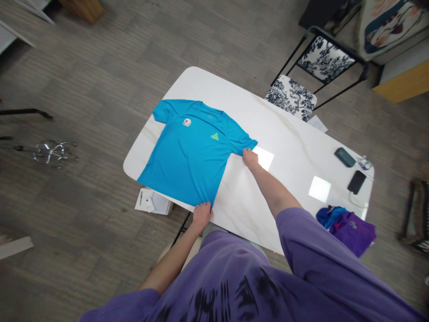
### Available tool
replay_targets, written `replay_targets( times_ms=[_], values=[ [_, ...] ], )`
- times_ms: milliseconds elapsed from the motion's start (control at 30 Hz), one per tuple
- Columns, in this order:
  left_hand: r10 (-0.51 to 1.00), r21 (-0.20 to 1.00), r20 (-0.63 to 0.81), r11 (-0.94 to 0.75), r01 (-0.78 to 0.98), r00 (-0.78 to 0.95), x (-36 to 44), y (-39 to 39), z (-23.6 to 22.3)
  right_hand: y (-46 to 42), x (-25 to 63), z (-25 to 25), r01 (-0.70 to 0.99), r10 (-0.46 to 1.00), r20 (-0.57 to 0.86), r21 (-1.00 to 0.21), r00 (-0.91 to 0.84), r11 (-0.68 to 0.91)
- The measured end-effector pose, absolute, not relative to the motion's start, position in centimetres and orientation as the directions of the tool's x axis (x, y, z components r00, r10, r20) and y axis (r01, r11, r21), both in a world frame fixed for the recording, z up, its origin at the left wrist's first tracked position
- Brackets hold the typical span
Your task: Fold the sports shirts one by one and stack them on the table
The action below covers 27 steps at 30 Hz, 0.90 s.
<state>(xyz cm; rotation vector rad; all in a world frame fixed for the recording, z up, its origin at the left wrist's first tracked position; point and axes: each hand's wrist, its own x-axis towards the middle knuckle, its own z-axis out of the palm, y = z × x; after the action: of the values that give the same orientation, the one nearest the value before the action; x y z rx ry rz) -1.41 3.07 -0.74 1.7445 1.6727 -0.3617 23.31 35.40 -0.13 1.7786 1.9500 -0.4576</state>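
A blue short-sleeved T-shirt [187,154] lies spread out, front up, on the white marble-patterned table [281,134]. It bears a round badge on one side of the chest and a green logo on the other. My left hand [202,214] grips the shirt's bottom hem at the corner nearest me, by the table edge. Out at the sleeve on the right, my right hand [250,157] pinches the cuff's lower edge. The fingertips of both hands are partly hidden from above.
Purple and blue folded clothes [351,230] lie at the table's right end. Near them are a black phone [356,181] with a white cable and a dark green case [345,157]. A patterned chair [291,96] stands at the far side. Below the left edge sits a white box [157,203].
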Motion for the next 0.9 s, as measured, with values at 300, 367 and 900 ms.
replay_targets(
  times_ms=[300, 367, 900],
  values=[
    [0.607, 0.364, -0.716, -0.095, 0.927, 0.343, 11.0, 0.8, -0.8, 29.8, 38.2, 1.0, 0.987, 0.829, -0.559, 0.145, 0.023, 0.07],
    [0.571, 0.382, -0.724, -0.134, 0.914, 0.386, 15.7, 0.1, -1.0, 28.3, 43.3, 0.9, 0.989, 0.83, -0.556, 0.143, 0.053, 0.033],
    [0.298, 0.555, -0.741, -0.233, 0.799, 0.602, 56.3, -9.5, -5.2, 14.7, 84.1, -2.0, 0.964, 0.804, -0.532, 0.127, 0.266, -0.235]
  ],
)
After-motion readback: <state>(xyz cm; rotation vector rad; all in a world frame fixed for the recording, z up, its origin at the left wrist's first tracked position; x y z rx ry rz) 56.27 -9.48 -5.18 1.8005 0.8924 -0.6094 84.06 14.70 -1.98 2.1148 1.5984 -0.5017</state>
